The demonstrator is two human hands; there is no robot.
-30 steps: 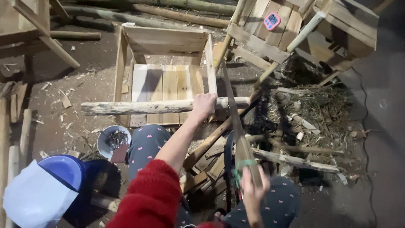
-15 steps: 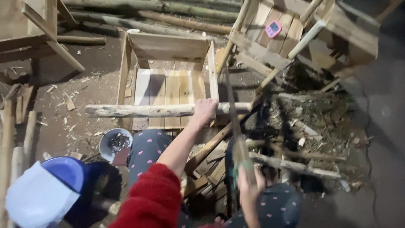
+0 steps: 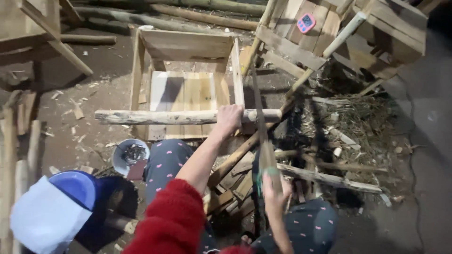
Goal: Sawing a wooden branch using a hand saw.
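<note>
1. The left hand (image 3: 230,118) grips a rough wooden pole (image 3: 179,116) that lies crosswise over the front of an open wooden crate (image 3: 186,47)
2. The right hand (image 3: 274,190) is closed round the handle of a long saw (image 3: 260,127), its blade running up across the pole just right of the left hand
3. A small metal bowl (image 3: 129,155) sits on the dirt floor (image 3: 108,70) near the left knee; a blue bucket (image 3: 70,188) stands lower left
</note>
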